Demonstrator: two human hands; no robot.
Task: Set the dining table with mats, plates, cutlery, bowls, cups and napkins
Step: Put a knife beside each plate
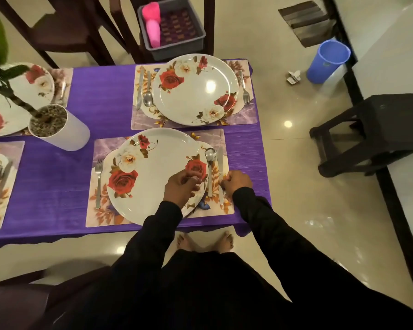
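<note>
On purple table, hands (208, 184) over near plate (153, 177), knife (221, 172)

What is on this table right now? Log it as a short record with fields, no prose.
surface: purple tablecloth
near setting: round white rose-print plate on floral placemat; steel fork left of it, steel spoon and steel table knife right of it
far setting: plate, fork, spoon and knife on a mat
left hand: curled over near plate's right edge
right hand: curled at the knife
centre: white pot with green plant
missing: bowls, cups, napkins
</note>
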